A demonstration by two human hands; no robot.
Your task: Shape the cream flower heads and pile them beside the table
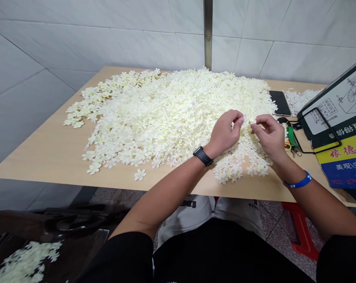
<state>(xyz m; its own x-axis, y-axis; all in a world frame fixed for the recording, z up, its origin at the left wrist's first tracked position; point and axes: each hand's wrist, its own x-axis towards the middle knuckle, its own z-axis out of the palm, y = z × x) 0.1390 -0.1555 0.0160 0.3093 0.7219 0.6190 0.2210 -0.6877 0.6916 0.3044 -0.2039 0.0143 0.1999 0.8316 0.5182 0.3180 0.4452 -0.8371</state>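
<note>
A broad heap of white artificial flower heads (172, 110) with pale yellow centres covers much of the wooden table (45, 153). Over its right part my left hand (225, 133), with a black watch (203, 156) on the wrist, is closed in a pinch of thumb and fingers. Facing it a short gap away, my right hand (269, 135) also pinches, above a blue wristband (299, 181). Whatever the fingertips hold blends into the white flowers behind and cannot be made out. Below the hands, a smaller spread of flower heads (232, 169) reaches toward the front edge.
A dark phone (280, 103) lies right of the heap, near small white pieces (303, 100). Keys with a green tag (290, 135) and a black wire frame (338, 137) sit before a printed cardboard box (343, 114). Below are a red stool (304, 236) and more flowers (27, 261).
</note>
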